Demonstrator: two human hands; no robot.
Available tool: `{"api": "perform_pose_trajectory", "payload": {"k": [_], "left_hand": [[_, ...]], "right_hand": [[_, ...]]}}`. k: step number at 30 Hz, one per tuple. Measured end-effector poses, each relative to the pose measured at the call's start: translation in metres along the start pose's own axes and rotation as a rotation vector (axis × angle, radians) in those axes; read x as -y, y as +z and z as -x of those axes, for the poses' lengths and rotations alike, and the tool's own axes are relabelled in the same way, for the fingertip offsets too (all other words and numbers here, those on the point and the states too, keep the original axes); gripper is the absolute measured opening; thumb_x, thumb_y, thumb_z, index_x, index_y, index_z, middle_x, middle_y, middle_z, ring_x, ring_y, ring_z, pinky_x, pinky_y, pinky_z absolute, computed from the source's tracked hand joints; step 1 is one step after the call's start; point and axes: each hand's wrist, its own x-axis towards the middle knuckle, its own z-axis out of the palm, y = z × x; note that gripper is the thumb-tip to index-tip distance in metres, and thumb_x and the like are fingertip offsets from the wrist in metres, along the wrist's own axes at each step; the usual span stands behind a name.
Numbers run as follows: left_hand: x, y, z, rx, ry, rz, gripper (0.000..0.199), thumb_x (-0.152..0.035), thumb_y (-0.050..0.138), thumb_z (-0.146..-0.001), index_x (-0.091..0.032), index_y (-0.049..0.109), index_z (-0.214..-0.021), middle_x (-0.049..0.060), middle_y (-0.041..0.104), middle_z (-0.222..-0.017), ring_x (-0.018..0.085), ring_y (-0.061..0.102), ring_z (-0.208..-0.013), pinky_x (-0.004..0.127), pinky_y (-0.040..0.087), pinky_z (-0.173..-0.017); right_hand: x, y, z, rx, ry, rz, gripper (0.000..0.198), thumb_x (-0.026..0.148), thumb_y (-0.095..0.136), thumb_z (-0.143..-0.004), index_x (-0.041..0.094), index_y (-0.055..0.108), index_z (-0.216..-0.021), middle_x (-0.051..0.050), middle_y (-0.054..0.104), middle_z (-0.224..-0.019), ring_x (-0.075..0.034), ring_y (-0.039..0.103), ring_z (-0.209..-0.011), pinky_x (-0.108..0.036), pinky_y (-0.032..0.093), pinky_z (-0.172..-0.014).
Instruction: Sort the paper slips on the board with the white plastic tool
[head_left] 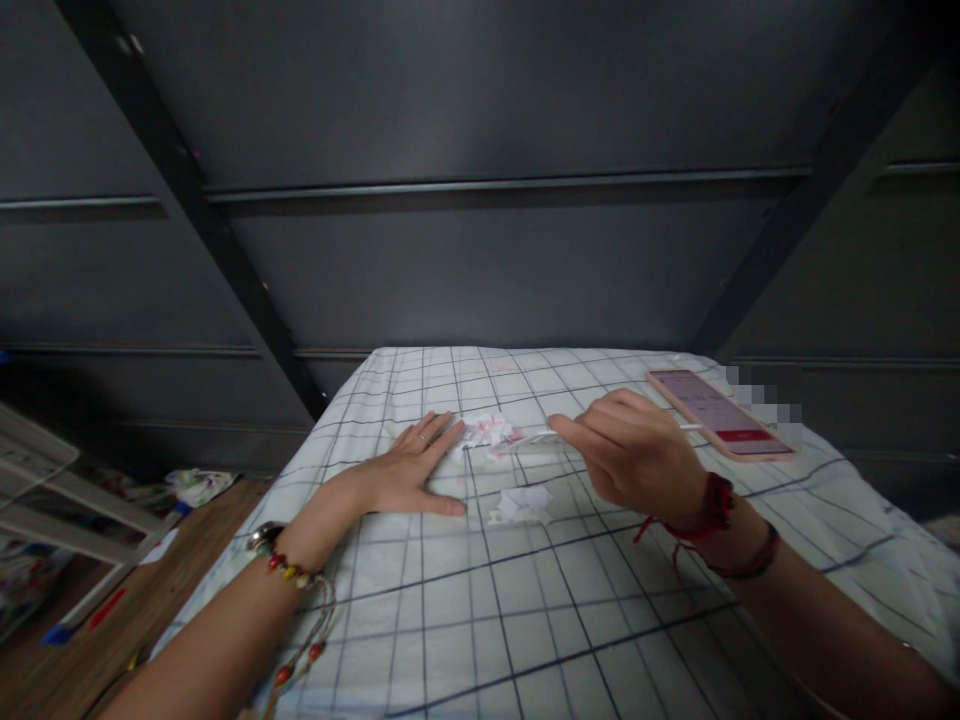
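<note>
Pinching one thin white stick [537,436], the right grip [640,450] is held near two crumpled white paper clumps [523,502]; the left grip [405,475] is spread.

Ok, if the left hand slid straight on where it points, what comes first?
The left hand would probably meet the pink-marked scraps first; they lie right by its index fingertip, perhaps touching it, though depth is unclear.
</note>
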Motion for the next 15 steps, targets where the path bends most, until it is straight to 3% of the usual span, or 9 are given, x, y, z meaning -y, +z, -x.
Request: {"api": "perform_pose_trajectory", "payload": {"k": [4, 7, 10, 15], "left_hand": [[-0.006, -0.003, -0.001, -0.023, 0.053, 0.004, 0.093, -0.065, 0.058, -0.070, -0.027, 0.011, -0.141, 0.013, 0.003, -0.146, 0.042, 0.002, -0.128, 0.059, 0.015, -0.098], [-0.011, -0.002, -0.004, -0.046, 0.111, 0.000, 0.079, -0.062, 0.058, -0.072, -0.031, 0.026, -0.137, 0.009, 0.007, -0.146, 0.041, 0.004, -0.128, 0.059, 0.013, -0.099], [-0.014, 0.000, -0.005, -0.087, 0.176, -0.004, 0.065, -0.058, 0.058, -0.075, -0.031, 0.039, -0.130, 0.007, 0.012, -0.146, 0.040, 0.007, -0.129, 0.059, 0.013, -0.100], [-0.012, 0.000, -0.005, -0.106, 0.172, -0.027, 0.061, -0.059, 0.056, -0.076, -0.028, 0.043, -0.128, 0.008, 0.014, -0.145, 0.040, 0.008, -0.129, 0.059, 0.014, -0.099]], "right_hand": [[0.001, 0.001, 0.000, -0.007, -0.014, -0.006, 0.029, 0.002, 0.037, -0.069, 0.013, 0.060, -0.083, 0.001, 0.050, -0.053, -0.013, 0.037, -0.054, -0.027, 0.031, -0.059], [0.001, 0.002, 0.000, 0.023, 0.000, 0.022, 0.029, 0.002, 0.038, -0.068, 0.011, 0.061, -0.083, 0.000, 0.050, -0.053, -0.014, 0.037, -0.054, -0.029, 0.031, -0.059], [0.001, 0.003, 0.001, 0.063, 0.024, 0.047, 0.030, 0.002, 0.037, -0.069, 0.011, 0.061, -0.084, -0.001, 0.052, -0.054, -0.014, 0.038, -0.055, -0.030, 0.031, -0.059], [0.003, 0.004, 0.000, 0.014, 0.024, 0.016, 0.029, 0.002, 0.037, -0.069, 0.011, 0.061, -0.083, 0.000, 0.051, -0.053, -0.014, 0.036, -0.054, -0.029, 0.030, -0.059]]}}
